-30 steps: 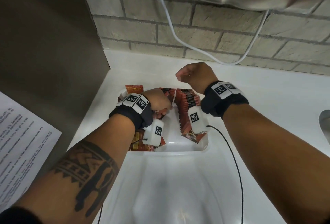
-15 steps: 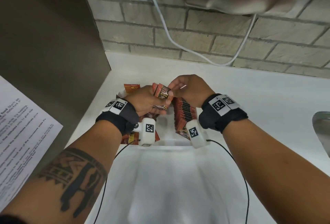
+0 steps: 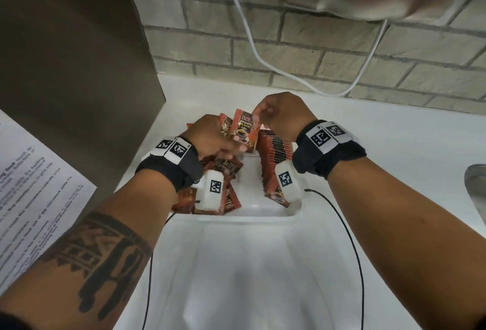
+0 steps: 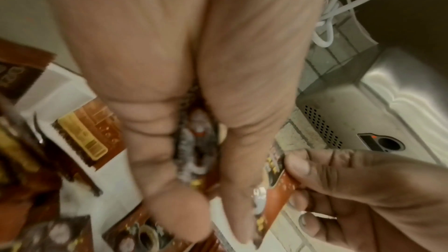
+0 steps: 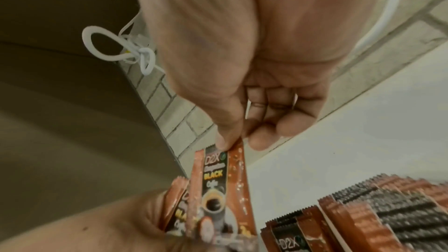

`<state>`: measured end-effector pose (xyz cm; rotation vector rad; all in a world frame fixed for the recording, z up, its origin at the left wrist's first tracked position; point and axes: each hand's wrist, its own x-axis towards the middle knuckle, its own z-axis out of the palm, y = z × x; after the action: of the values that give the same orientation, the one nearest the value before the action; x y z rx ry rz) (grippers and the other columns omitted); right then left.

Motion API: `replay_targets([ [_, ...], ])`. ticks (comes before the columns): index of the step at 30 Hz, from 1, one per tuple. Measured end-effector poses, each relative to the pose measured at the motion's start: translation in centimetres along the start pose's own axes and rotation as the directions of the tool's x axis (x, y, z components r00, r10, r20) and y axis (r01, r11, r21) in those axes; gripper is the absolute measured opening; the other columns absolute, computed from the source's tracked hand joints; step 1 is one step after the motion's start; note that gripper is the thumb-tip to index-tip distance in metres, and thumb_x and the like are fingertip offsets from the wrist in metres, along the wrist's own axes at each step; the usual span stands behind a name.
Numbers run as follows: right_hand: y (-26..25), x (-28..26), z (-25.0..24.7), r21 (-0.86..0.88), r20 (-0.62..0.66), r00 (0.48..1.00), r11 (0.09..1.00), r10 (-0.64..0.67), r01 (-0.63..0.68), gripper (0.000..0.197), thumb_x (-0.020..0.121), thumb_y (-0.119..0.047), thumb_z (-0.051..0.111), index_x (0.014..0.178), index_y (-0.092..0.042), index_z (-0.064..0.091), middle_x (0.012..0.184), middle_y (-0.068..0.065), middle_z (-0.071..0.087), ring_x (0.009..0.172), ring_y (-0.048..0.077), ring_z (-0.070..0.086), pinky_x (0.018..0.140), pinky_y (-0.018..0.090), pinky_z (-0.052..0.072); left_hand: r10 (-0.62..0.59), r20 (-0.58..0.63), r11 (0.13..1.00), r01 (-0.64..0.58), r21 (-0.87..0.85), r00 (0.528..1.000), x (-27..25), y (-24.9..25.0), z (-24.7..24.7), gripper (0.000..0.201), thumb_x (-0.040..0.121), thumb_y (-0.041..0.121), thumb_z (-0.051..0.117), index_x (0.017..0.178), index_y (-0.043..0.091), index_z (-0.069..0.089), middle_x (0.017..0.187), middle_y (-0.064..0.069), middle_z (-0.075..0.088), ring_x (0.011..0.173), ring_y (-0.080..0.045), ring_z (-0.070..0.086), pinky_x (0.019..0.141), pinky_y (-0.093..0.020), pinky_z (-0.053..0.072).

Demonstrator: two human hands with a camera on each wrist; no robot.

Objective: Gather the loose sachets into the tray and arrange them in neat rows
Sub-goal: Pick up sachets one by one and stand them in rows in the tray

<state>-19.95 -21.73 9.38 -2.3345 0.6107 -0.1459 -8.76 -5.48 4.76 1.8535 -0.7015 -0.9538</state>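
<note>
A white tray sits on the counter against the wall corner. Along its right side stands a neat row of sachets, red-brown coffee packs on edge, also seen in the right wrist view as the row of sachets. Loose sachets lie jumbled on the tray's left side. My left hand grips a small bunch of sachets above the tray. My right hand pinches the top corner of the front sachet of that bunch; the same sachet hangs upright from thumb and forefinger.
A white counter runs to the right, with a steel sink edge. A brick wall with a white cable stands behind. A dark panel closes the left side, with a printed sheet on it.
My left hand has lifted a bunch of sachets out of the tray. My right hand came down from above and took the front sachet by its top corner.
</note>
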Motion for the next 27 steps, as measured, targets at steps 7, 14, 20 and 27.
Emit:
replay_targets([
  [7,-0.9,2.1,2.2,-0.395,0.081,0.995,0.919,0.054,-0.018,0.021,0.09,-0.016,0.059,0.098,-0.012,0.077,0.104,0.003,0.072,0.101,0.02,0.065,0.088,0.031,0.052,-0.28,0.027,0.79,0.214,0.575,0.96,0.9,-0.3,-1.7,0.051,0.077,0.053,0.08,0.094,0.005,0.074,0.083,-0.005,0.075,0.072,-0.02,0.067,0.07,-0.029,0.054],
  [14,-0.1,3.5,4.6,-0.464,0.086,0.981,0.879,0.174,-0.115,0.017,0.088,-0.018,0.059,0.091,-0.016,0.075,0.088,-0.003,0.071,0.077,0.012,0.066,0.071,0.026,0.055,-0.293,0.102,0.708,0.144,0.691,0.951,3.0,0.0,1.1,0.041,0.093,0.048,0.064,0.078,0.011,0.068,0.072,-0.002,0.067,0.06,-0.016,0.057,0.055,-0.024,0.041],
  [20,0.1,4.1,5.2,-0.518,0.066,0.984,0.848,0.167,-0.109,0.025,0.089,-0.019,0.052,0.099,-0.015,0.076,0.102,0.002,0.071,0.095,0.022,0.066,0.092,0.034,0.054,-0.347,0.128,0.701,0.166,0.693,0.929,4.2,-0.2,1.5,0.04,0.092,0.049,0.066,0.095,0.009,0.07,0.083,-0.003,0.07,0.075,-0.02,0.063,0.061,-0.026,0.045],
  [27,0.5,4.4,5.2,-0.526,0.105,0.976,0.844,0.19,-0.108,0.023,0.084,-0.016,0.056,0.095,-0.015,0.077,0.095,0.003,0.073,0.085,0.022,0.069,0.081,0.034,0.059,-0.373,0.1,0.665,0.191,0.722,0.922,4.4,0.0,2.4,0.049,0.093,0.05,0.063,0.115,0.006,0.068,0.11,-0.012,0.073,0.08,-0.021,0.059,0.062,-0.026,0.043],
])
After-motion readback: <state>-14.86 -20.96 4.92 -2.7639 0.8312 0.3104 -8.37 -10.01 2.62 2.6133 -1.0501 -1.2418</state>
